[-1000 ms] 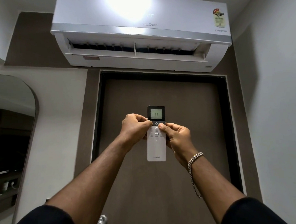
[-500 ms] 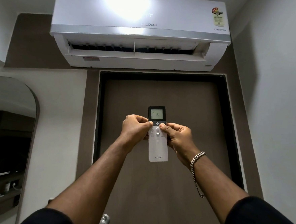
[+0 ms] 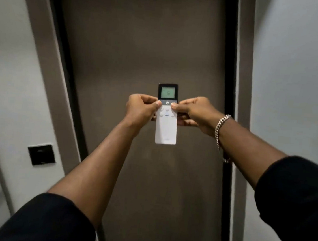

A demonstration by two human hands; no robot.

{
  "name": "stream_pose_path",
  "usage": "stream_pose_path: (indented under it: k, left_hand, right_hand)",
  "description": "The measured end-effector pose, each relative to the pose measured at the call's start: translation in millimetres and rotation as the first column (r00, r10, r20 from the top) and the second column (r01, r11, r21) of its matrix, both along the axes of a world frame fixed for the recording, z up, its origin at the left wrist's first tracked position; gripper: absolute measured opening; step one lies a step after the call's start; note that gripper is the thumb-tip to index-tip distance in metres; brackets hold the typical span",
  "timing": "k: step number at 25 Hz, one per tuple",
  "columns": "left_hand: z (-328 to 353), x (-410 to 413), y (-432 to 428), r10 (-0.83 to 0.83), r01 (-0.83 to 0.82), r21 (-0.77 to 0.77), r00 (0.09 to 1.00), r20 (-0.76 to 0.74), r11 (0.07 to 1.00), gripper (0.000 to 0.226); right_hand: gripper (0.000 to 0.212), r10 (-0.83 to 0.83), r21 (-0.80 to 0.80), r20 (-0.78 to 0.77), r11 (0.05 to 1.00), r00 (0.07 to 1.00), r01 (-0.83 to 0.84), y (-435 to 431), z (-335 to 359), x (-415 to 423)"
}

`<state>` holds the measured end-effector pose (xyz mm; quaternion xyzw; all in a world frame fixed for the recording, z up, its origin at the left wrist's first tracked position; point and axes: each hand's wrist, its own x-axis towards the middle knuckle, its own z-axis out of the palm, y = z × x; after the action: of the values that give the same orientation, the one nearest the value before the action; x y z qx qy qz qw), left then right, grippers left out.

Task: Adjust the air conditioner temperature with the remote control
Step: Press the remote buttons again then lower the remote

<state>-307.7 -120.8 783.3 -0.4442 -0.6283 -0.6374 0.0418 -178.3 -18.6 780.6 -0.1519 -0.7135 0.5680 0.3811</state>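
- in front of a dark brown door, a white remote control is held upright at arm's length, its screen end up and its plain lower half hanging free below the hands.
- the remote's small lit screen sits in a black top section and reads 16.
- the left hand grips the remote's left edge, fingers curled in tight behind it, with the thumb lying on the front face just beside the upper left buttons.
- the right hand grips the right edge the same way, fingers folded close against the back, its thumb tip resting on the face just below the grey strip with the power button.
- a cluster of round white buttons and one blue-tinted button shows between the two thumbs.
- a silver chain bracelet circles the right wrist, a loose end dangling below the forearm.
- both forearms are bare, with dark sleeves pushed up near the elbows.
- a black wall switch plate is fixed on the pale wall to the left of the door frame, well apart from the hands.
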Motion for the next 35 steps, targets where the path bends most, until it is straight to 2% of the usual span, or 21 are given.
stream_pose_path:
  k: [2,7,12,15,18,22,24,26,28,30,33,35]
  left_hand:
    - [-45.0,2.7,21.8,-0.053,0.058,-0.085,0.997,0.055,0.995,0.015]
    - [-162.4,31.3,71.3,-0.145,0.206,-0.251,0.96,0.241,0.946,0.01]
    - [-314.8,84.8,129.4,-0.171,0.359,-0.451,0.898,0.405,0.817,0.016]
    - [-421.5,133.4,160.4,-0.145,0.487,-0.558,0.825,0.546,0.672,0.014]
    - [-526.7,194.0,171.5,-0.065,0.624,-0.63,0.732,0.678,0.462,0.016]
    - [-661.5,259.8,176.8,-0.066,0.7,-0.68,0.706,0.705,0.218,0.007]
    - [-726.5,289.5,175.4,-0.101,0.732,-0.675,0.682,0.725,0.097,0.012]
    - [-776.4,310.6,169.2,-0.143,0.73,-0.683,0.675,0.724,-0.016,0.018]
    - [-812.1,325.7,159.5,-0.191,0.702,-0.706,0.684,0.704,-0.091,0.02]
    - [-835.5,340.6,148.7,-0.205,0.682,-0.718,0.689,0.695,-0.142,0.02]
    - [-844.0,356.6,141.4,-0.183,0.671,-0.734,0.712,0.677,-0.106,0.023]
    - [-845.7,362.7,139.2,-0.222,0.655,-0.752,0.724,0.653,-0.078,0.024]
  right_hand:
    - [0.028,-0.045,-0.077,0.067,0.996,0.997,0.05,18.3,-42.7,8.9]
    - [0.034,-0.137,-0.265,0.225,0.944,0.965,0.196,65.1,-167.2,42.1]
    - [0.032,-0.201,-0.447,0.424,0.802,0.883,0.397,105.6,-320.9,104.6]
    - [0.032,-0.242,-0.559,0.508,0.638,0.827,0.53,116.3,-425.0,158.5]
    - [0.025,-0.219,-0.636,0.591,0.464,0.776,0.616,107.5,-533.4,222.9]
    - [0.025,-0.244,-0.672,0.673,0.191,0.698,0.715,79.2,-665.9,292.3]
    - [0.028,-0.25,-0.694,0.687,0.051,0.682,0.718,61.9,-721.9,322.1]
    - [0.03,-0.256,-0.71,0.686,-0.037,0.681,0.703,45.9,-766.3,345.4]
    - [0.033,-0.243,-0.688,0.714,-0.075,0.656,0.721,33.6,-802.8,360.8]
    - [0.033,-0.202,-0.609,0.784,-0.064,0.587,0.791,24.8,-839.3,373.4]
    - [0.044,-0.147,-0.52,0.846,-0.022,0.512,0.854,19.9,-872.5,382.5]
    - [0.049,-0.141,-0.486,0.867,-0.025,0.478,0.874,17.7,-893.2,387.3]
